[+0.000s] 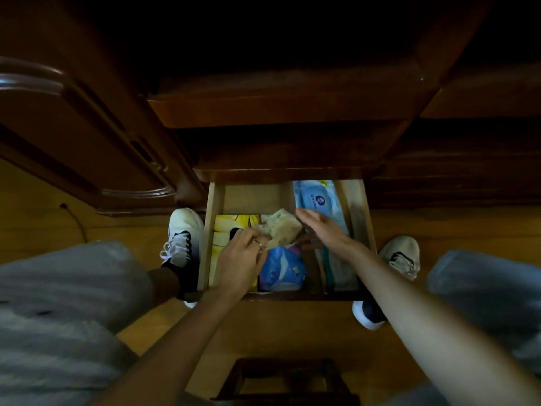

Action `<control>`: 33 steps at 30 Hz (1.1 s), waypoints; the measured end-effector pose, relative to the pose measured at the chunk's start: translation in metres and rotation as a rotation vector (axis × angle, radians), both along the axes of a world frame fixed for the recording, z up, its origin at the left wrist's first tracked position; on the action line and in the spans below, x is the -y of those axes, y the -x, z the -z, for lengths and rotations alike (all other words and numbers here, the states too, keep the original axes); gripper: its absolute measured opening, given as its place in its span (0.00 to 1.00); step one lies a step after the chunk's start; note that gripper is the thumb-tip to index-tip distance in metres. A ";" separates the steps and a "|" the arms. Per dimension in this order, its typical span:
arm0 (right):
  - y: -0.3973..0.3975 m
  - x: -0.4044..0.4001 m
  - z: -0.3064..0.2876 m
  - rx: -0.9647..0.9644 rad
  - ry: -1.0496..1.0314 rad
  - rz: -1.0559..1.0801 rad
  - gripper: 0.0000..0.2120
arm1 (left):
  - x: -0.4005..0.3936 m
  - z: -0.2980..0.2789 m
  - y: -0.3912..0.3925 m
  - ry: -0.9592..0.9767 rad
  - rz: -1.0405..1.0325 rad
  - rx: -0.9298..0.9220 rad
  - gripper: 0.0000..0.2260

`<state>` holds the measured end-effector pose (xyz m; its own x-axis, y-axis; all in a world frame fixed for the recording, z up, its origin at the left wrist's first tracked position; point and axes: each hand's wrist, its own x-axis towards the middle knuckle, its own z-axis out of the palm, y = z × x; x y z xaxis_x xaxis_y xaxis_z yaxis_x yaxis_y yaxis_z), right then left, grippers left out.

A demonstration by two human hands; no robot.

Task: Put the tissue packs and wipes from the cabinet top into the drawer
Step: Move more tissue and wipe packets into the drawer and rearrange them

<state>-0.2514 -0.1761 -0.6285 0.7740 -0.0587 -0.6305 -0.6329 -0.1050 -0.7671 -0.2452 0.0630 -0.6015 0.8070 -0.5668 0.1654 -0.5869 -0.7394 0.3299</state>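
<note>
Now your left hand pinches a crumpled beige tissue pack at frame centre, inside the open pale wooden drawer. Your right hand hovers flat, fingers straight, over a long blue wipes pack. A blue plastic tissue pack lies below.

dim – upper cabinet near black | drawer lit | wide-angle edge bending – knees blurred

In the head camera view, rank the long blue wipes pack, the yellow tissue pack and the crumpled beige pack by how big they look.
1. Long blue wipes pack, partly under the right hand.
2. Yellow tissue pack, partly under the left hand; close to first, ranking unsure.
3. Crumpled beige pack.
</note>
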 end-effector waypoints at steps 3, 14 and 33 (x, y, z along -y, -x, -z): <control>-0.006 -0.008 -0.002 0.065 0.047 -0.086 0.32 | 0.013 0.000 0.011 0.058 0.091 -0.101 0.15; 0.004 -0.043 0.031 0.185 0.635 -0.406 0.25 | -0.001 0.024 0.002 -0.293 0.187 -0.178 0.20; 0.033 -0.040 0.044 0.095 0.761 -0.532 0.53 | 0.015 0.050 -0.012 -0.587 0.220 -0.183 0.49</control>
<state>-0.2840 -0.1363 -0.6725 0.8643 -0.0528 -0.5003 -0.2948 -0.8590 -0.4187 -0.2332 0.0482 -0.6511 0.6478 -0.6764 -0.3506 -0.7177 -0.6961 0.0168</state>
